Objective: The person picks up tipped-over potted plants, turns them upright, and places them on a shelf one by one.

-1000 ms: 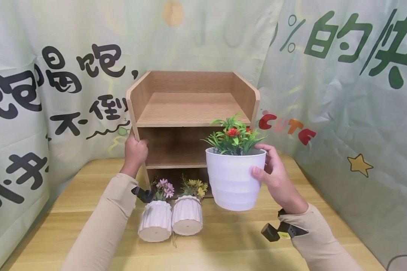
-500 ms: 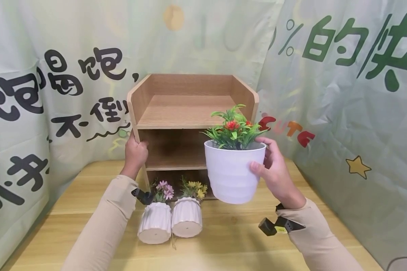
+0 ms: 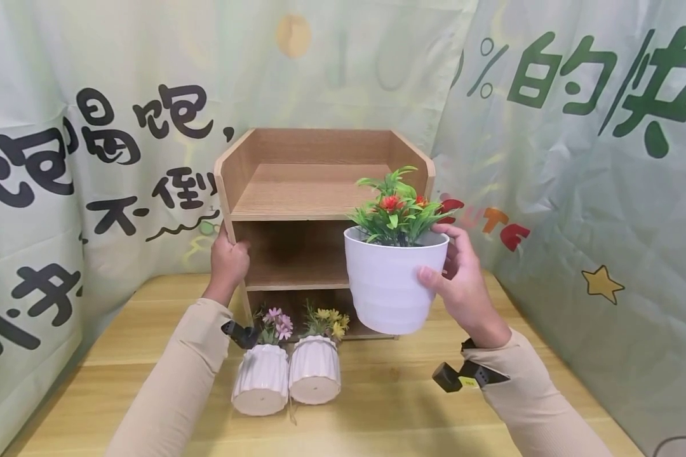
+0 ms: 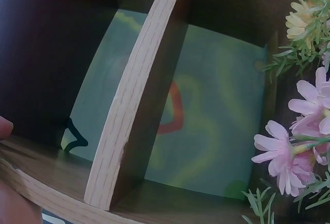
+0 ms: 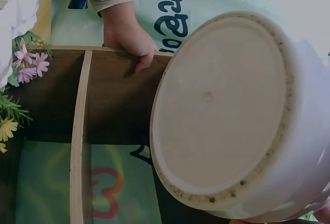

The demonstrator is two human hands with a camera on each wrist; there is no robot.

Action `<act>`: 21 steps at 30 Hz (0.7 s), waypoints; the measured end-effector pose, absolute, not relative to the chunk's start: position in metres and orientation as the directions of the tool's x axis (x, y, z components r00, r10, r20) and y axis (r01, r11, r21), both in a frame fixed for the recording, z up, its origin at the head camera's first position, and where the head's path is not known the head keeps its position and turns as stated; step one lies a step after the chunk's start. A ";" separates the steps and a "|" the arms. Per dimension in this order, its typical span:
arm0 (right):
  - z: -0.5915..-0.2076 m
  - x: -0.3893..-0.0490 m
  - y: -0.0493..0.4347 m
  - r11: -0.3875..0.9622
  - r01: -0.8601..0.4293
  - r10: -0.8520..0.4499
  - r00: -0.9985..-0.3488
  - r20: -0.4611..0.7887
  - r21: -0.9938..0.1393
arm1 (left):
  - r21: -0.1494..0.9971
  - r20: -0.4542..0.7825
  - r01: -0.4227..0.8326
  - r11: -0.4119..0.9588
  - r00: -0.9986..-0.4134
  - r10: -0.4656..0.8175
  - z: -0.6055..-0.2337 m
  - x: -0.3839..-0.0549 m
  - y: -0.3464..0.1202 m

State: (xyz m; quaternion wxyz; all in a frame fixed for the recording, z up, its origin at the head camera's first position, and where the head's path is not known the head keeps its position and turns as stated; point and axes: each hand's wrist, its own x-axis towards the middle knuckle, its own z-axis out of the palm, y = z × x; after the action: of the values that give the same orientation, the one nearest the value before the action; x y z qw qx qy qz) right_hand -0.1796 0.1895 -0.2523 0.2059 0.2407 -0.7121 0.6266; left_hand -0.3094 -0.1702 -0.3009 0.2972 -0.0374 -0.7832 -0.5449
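My right hand (image 3: 465, 279) grips the right side of a white flowerpot (image 3: 391, 285), thumb on its outer wall and fingers at the rim. Green leaves and red flowers (image 3: 393, 204) rise out of it. The pot hangs above the table, in front of the shelf's right half; its dirt-specked underside (image 5: 221, 105) faces the right wrist view. My left hand (image 3: 228, 263) holds the left side panel of a wooden shelf unit (image 3: 320, 190), with the thumb round its front edge. In the left wrist view, the hand shows only at the lower left corner.
Two small white ribbed pots, one with pink flowers (image 3: 261, 381) and one with yellow flowers (image 3: 316, 370), lie tipped on the wooden table (image 3: 389, 400) before the shelf, bases towards me. A printed curtain (image 3: 577, 184) stands behind and at both sides.
My right hand has raised the flowerpot slightly, bringing its plant up in front of the top shelf board. The left hand keeps its hold on the side panel.
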 end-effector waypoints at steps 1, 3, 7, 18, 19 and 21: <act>-0.252 -0.180 0.189 0.103 -0.605 -0.082 -0.796 0.600 -0.789 | 0.830 0.507 0.382 0.405 -0.820 -0.266 -0.301 -0.309 -0.170; -0.250 -0.180 0.188 0.115 -0.617 -0.075 -0.787 0.613 -0.778 | 0.830 0.507 0.381 0.408 -0.819 -0.267 -0.301 -0.310 -0.171; -0.248 -0.181 0.186 0.154 -0.648 -0.062 -0.760 0.647 -0.746 | 0.829 0.505 0.377 0.413 -0.821 -0.266 -0.302 -0.310 -0.171; -0.242 -0.189 0.183 0.175 -0.712 -0.033 -0.694 0.719 -0.679 | 0.833 0.508 0.386 0.396 -0.818 -0.271 -0.302 -0.310 -0.171; -0.242 -0.190 0.183 0.168 -0.717 -0.029 -0.690 0.724 -0.677 | 0.833 0.507 0.386 0.395 -0.819 -0.269 -0.302 -0.310 -0.171; -0.241 -0.191 0.182 0.146 -0.725 -0.021 -0.683 0.730 -0.673 | 0.835 0.503 0.381 0.397 -0.822 -0.267 -0.303 -0.309 -0.171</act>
State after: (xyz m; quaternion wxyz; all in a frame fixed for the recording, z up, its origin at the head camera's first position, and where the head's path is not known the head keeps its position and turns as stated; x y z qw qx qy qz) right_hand -0.1906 0.1819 -0.2411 0.2951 0.2675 -0.6970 0.5963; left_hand -0.3092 -0.1710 -0.3029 0.2957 -0.0367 -0.7818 -0.5476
